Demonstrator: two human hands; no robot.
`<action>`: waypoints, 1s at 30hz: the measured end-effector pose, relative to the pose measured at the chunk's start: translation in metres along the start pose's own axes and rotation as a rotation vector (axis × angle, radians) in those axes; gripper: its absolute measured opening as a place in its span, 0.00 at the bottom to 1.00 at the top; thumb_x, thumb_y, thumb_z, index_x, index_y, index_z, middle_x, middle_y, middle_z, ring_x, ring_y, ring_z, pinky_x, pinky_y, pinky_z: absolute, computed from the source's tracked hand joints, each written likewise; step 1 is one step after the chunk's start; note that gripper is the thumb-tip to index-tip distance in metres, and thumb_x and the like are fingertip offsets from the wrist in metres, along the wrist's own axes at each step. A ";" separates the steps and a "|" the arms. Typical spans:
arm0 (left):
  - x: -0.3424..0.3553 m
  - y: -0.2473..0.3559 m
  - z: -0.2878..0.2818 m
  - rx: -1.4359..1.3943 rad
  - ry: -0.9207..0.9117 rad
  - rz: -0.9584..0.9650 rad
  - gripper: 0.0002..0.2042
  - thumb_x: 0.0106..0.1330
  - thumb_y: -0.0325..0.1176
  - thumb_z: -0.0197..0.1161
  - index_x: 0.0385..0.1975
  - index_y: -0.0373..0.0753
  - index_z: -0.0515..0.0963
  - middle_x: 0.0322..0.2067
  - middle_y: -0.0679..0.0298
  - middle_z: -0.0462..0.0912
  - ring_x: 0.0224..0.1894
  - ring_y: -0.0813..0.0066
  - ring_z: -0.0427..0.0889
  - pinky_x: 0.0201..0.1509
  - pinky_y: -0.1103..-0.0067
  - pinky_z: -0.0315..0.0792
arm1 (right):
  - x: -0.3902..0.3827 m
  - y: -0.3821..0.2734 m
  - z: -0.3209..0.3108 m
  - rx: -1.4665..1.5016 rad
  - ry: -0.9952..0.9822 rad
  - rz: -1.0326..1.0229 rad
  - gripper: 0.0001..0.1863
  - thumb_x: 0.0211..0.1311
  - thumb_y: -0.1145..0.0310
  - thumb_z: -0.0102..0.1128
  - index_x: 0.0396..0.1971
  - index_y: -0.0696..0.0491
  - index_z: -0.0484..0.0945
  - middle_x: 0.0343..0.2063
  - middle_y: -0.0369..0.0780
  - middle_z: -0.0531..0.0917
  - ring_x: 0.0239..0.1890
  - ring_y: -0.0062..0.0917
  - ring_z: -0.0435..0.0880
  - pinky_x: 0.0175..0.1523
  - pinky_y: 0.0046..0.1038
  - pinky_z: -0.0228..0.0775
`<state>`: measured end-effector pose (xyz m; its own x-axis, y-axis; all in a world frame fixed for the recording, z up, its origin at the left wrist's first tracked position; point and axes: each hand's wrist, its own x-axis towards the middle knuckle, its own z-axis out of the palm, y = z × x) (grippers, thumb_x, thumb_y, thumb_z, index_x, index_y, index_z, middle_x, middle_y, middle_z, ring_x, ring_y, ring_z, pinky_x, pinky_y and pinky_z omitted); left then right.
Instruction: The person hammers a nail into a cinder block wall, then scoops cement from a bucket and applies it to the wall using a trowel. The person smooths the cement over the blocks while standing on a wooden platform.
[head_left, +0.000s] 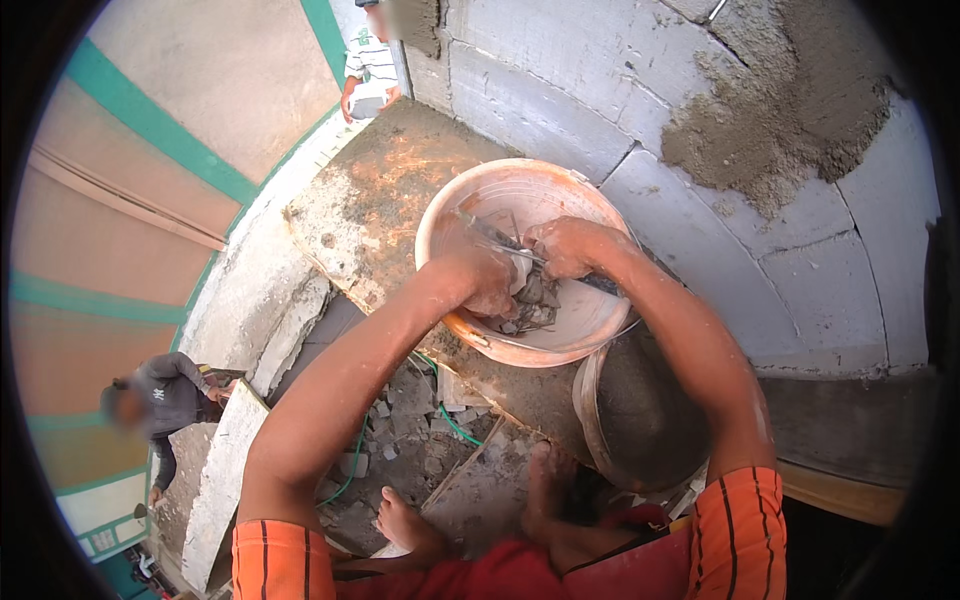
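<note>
Left hand (485,282), motion-blurred, and right hand (568,247) curl over grey scraps (537,302) inside a pale orange basin (592,322); the hands hide part of the scraps and their own fingertips, so whether either grips a piece cannot be told. Bare basin shows at lower right, its rim close to a block wall (540,90) and a dark bucket (652,415). Beneath extends a stained board (365,200), with rubble (432,450) beyond its edge.
</note>
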<state>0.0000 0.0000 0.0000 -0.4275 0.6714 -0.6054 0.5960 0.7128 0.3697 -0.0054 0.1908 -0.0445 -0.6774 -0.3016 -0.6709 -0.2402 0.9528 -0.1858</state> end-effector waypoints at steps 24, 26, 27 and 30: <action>-0.088 -0.045 0.096 -1.414 0.243 -0.013 0.33 0.68 0.46 0.53 0.69 0.40 0.51 0.54 0.52 0.71 0.54 0.64 0.75 0.55 0.71 0.72 | -0.061 -0.017 -0.018 0.417 0.561 -0.069 0.20 0.52 0.74 0.64 0.48 0.55 0.78 0.39 0.43 0.82 0.38 0.28 0.80 0.47 0.28 0.73; -0.095 -0.039 0.085 -1.408 0.264 -0.002 0.32 0.68 0.46 0.52 0.69 0.40 0.53 0.54 0.52 0.72 0.54 0.64 0.75 0.56 0.71 0.72 | -0.061 -0.016 -0.016 0.417 0.678 -0.080 0.19 0.53 0.75 0.63 0.47 0.56 0.78 0.39 0.43 0.82 0.38 0.28 0.80 0.46 0.28 0.73; -0.099 -0.039 0.084 -1.343 0.301 -0.016 0.32 0.68 0.46 0.52 0.68 0.39 0.54 0.54 0.52 0.72 0.54 0.63 0.76 0.56 0.71 0.71 | -0.062 -0.015 -0.015 0.380 0.747 -0.085 0.19 0.53 0.76 0.63 0.47 0.56 0.78 0.40 0.43 0.82 0.38 0.28 0.80 0.46 0.28 0.73; -0.092 -0.056 0.106 -1.067 0.541 -0.080 0.29 0.65 0.42 0.55 0.64 0.36 0.61 0.54 0.49 0.74 0.54 0.59 0.75 0.60 0.70 0.69 | -0.064 -0.003 -0.011 0.271 0.936 -0.065 0.20 0.53 0.76 0.63 0.48 0.56 0.77 0.41 0.43 0.82 0.40 0.30 0.80 0.47 0.29 0.72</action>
<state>0.0783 -0.1234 -0.0400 -0.8205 0.4332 -0.3730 -0.2003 0.3932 0.8974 0.0306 0.2063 0.0069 -0.9750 -0.1482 0.1657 -0.2075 0.8739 -0.4395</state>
